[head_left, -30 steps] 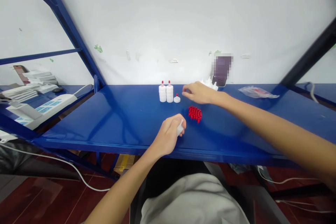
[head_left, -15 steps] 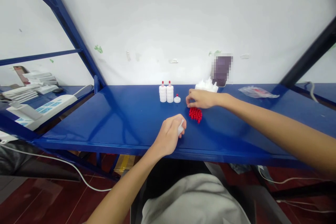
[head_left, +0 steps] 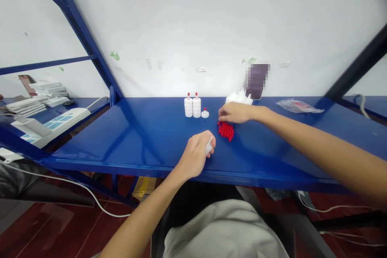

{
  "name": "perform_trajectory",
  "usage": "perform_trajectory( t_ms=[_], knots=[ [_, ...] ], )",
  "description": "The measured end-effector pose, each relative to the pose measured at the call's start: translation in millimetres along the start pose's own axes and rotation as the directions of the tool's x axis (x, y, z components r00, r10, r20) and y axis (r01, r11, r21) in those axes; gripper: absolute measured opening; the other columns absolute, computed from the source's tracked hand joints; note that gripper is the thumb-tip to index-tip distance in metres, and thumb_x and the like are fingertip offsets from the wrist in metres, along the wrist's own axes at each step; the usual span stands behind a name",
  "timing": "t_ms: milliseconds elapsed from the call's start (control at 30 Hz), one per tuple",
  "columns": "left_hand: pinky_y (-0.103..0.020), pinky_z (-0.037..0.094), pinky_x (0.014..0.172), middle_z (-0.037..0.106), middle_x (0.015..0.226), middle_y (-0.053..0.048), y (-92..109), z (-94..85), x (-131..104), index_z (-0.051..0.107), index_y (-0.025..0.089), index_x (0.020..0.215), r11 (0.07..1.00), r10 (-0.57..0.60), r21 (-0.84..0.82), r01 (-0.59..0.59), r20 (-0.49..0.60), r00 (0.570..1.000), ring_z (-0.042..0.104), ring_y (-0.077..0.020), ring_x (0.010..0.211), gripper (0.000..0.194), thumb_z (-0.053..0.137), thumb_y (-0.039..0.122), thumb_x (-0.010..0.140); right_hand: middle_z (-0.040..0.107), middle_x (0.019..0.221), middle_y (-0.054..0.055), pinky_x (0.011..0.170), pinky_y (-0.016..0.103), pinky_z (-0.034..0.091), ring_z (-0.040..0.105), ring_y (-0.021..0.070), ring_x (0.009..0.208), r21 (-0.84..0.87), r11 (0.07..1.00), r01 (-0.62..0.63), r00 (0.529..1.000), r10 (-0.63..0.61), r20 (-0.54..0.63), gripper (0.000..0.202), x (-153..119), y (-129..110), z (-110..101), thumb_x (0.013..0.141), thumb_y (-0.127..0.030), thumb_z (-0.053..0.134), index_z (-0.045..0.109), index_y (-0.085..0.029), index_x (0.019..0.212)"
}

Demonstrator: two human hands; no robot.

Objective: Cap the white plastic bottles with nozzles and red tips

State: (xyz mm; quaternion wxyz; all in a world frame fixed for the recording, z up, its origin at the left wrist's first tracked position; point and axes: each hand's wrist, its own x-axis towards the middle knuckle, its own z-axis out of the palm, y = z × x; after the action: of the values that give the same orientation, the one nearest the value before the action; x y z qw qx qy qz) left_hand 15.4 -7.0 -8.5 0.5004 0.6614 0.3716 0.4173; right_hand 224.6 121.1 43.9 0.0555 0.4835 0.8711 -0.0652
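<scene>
Red, small, round plastic caps (head_left: 226,131) are lying clustered right of centre; I'm seeing the right hand (head_left: 237,112), farther left a second ago, bending at their far edge, fingertips nearly together, grip unclear; the left hand (head_left: 196,153) is clasping a half-hidden white plastic piece (head_left: 209,146).

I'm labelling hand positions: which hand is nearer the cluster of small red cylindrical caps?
Right. The right hand is at the far edge of the cluster of caps; the left hand is farther off, on its near left side.
</scene>
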Motion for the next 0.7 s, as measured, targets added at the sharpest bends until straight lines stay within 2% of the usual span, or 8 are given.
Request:
perform_trajectory(
  t_ms=[200, 333, 433, 500, 533, 600, 667, 700],
  knots=[
    [-0.024, 0.034, 0.059, 0.050, 0.064, 0.001, 1, -0.1, 0, 0.050, 0.018, 0.071, 1.000, -0.009, 0.001, 0.009, -0.017, 1.000, 0.045, -0.0120, 0.060, 0.040, 0.030, 0.039, 0.099, 0.075, 0.094, 0.012, 0.071, 0.030, 0.045, 0.067, 0.0228, 0.084, -0.019, 0.999, -0.041, 0.997, 0.040, -0.070, 0.028, 4, -6, 2, 0.091, -0.031, 0.051, 0.074, -0.015, 0.096],
    [-0.024, 0.034, 0.058, 0.050, 0.062, 0.001, 0, 0.2, 1, 0.051, 0.017, 0.071, 1.000, -0.010, -0.004, 0.010, -0.019, 1.000, 0.045, -0.0119, 0.059, 0.041, 0.031, 0.040, 0.099, 0.074, 0.093, 0.012, 0.070, 0.032, 0.044, 0.067, 0.0243, 0.083, -0.013, 0.996, -0.094, 0.995, 0.093, -0.039, 0.032, 4, -6, 3, 0.091, -0.037, 0.052, 0.075, -0.015, 0.097],
    [-0.024, 0.033, 0.057, 0.050, 0.062, 0.001, 0, 0.4, 2, 0.051, 0.017, 0.071, 1.000, -0.011, -0.013, 0.011, -0.025, 1.000, 0.045, -0.0116, 0.058, 0.041, 0.032, 0.041, 0.099, 0.074, 0.095, 0.012, 0.071, 0.031, 0.044, 0.067, 0.0238, 0.085, -0.017, 0.994, -0.109, 0.993, 0.108, -0.042, 0.026, 6, -3, 4, 0.089, -0.032, 0.055, 0.074, -0.016, 0.097],
    [-0.024, 0.034, 0.057, 0.050, 0.062, 0.001, -1, 0.5, 2, 0.051, 0.017, 0.071, 1.000, -0.012, -0.021, 0.011, -0.040, 0.999, 0.045, -0.0114, 0.058, 0.041, 0.032, 0.041, 0.098, 0.073, 0.092, 0.010, 0.071, 0.030, 0.043, 0.065, 0.0220, 0.083, 0.010, 0.995, -0.096, 0.991, 0.096, -0.089, 0.024, 3, -8, 3, 0.089, -0.029, 0.054, 0.073, -0.016, 0.095],
    [-0.024, 0.034, 0.057, 0.050, 0.061, 0.001, -1, 0.6, 2, 0.051, 0.017, 0.070, 1.000, -0.015, -0.024, 0.013, -0.055, 0.998, 0.046, -0.0114, 0.058, 0.041, 0.032, 0.041, 0.098, 0.073, 0.090, 0.009, 0.070, 0.029, 0.043, 0.065, 0.0206, 0.080, 0.060, 0.997, -0.058, 0.990, 0.065, -0.127, 0.023, 0, -14, 1, 0.089, -0.028, 0.053, 0.072, -0.015, 0.093],
    [-0.024, 0.035, 0.057, 0.049, 0.059, 0.001, -2, 0.8, 3, 0.051, 0.017, 0.068, 0.999, -0.019, -0.028, 0.017, -0.100, 0.995, 0.046, -0.0114, 0.056, 0.043, 0.032, 0.042, 0.098, 0.072, 0.085, 0.006, 0.068, 0.028, 0.042, 0.062, 0.0171, 0.074, 0.222, 0.970, 0.101, 0.972, -0.049, -0.231, 0.022, -13, -31, -2, 0.090, -0.028, 0.051, 0.070, -0.015, 0.089],
    [-0.024, 0.036, 0.056, 0.049, 0.056, 0.001, -3, 1.0, 3, 0.051, 0.017, 0.066, 0.999, -0.020, -0.037, 0.015, -0.142, 0.990, 0.045, -0.0115, 0.054, 0.046, 0.031, 0.045, 0.098, 0.071, 0.083, 0.003, 0.065, 0.026, 0.041, 0.059, 0.0138, 0.068, 0.383, 0.872, 0.304, 0.933, -0.191, -0.306, 0.022, -30, -54, -6, 0.091, -0.028, 0.049, 0.067, -0.017, 0.089],
    [-0.024, 0.036, 0.055, 0.049, 0.055, 0.001, -4, 1.2, 4, 0.051, 0.017, 0.065, 0.999, -0.018, -0.046, 0.011, -0.153, 0.988, 0.045, -0.0115, 0.052, 0.048, 0.031, 0.046, 0.098, 0.070, 0.078, 0.002, 0.062, 0.026, 0.040, 0.056, 0.0124, 0.063, 0.430, 0.829, 0.358, 0.921, -0.238, -0.307, 0.020, -39, -65, -8, 0.091, -0.027, 0.050, 0.066, -0.017, 0.088]
  ],
)
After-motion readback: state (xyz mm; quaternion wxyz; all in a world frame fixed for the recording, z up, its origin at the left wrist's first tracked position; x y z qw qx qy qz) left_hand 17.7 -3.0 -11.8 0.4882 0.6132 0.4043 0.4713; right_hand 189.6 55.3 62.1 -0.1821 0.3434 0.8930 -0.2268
